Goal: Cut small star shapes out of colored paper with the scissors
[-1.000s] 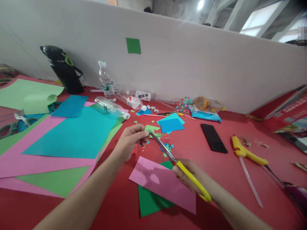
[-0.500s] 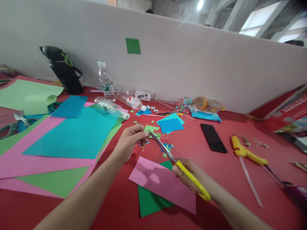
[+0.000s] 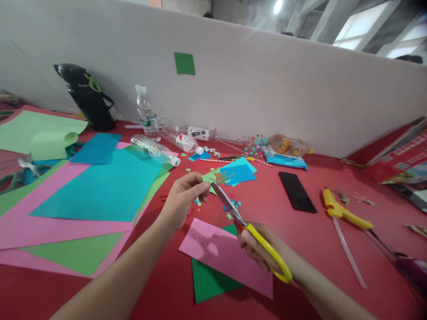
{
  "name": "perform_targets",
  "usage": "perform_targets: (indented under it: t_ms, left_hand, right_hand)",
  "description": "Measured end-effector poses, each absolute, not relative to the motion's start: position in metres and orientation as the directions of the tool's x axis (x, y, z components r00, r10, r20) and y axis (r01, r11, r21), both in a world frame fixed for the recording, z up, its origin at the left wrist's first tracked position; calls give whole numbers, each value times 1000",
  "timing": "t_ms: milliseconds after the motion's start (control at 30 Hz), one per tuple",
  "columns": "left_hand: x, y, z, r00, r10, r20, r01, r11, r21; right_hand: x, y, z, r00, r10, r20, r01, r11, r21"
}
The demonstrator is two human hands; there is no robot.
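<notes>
My left hand point(image 3: 183, 198) is pinched on a small piece of light green paper point(image 3: 224, 176), whose jagged end sticks out past the fingertips and is blurred. A pair of scissors with yellow handles point(image 3: 271, 250) is in my right hand point(image 3: 255, 246). Their blades point up and left, with the tips at the paper beside my left fingers. Below the scissors lies a pink sheet point(image 3: 203, 242) with faint drawn lines, over a dark green sheet point(image 3: 211, 282). Small star cutouts point(image 3: 235, 204) are scattered under the blades.
Large coloured sheets point(image 3: 100, 191) cover the left side, near a black flask point(image 3: 88, 100) and several plastic bottles point(image 3: 155, 150). Blue sheets point(image 3: 237, 173) lie beyond my hands. On the right are a phone point(image 3: 296, 192) and a yellow glue gun point(image 3: 343, 211). A white partition point(image 3: 250, 89) stands behind.
The green paper's jagged end has swung up and right, over the blue sheets. The scissor blades look slightly wider apart, and my left hand has shifted a little right.
</notes>
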State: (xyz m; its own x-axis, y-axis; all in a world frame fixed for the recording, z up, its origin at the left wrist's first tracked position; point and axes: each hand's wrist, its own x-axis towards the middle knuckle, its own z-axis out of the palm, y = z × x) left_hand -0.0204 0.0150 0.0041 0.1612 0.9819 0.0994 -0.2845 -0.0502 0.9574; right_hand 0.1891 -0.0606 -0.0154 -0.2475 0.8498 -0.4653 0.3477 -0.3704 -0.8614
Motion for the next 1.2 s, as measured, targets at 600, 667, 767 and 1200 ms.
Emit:
perform_targets:
  t_ms: [600, 667, 767, 1200]
  left_hand:
    - [-21, 14, 7, 206, 976, 73, -278, -13, 960]
    - [-21, 14, 6, 199, 978, 70, -283, -11, 959]
    - [-18, 14, 5, 181, 981, 68, -302, -11, 953]
    - [-14, 11, 9, 171, 984, 54, -356, 10, 934]
  right_hand:
    - [190, -63, -8, -292, 850, -439, 333, -340, -879]
    - [188, -63, -10, -281, 854, -437, 321, -345, -882]
    - [186, -63, -13, -261, 863, -432, 309, -350, -884]
    - [185, -63, -14, -280, 814, -509, 318, -421, -849]
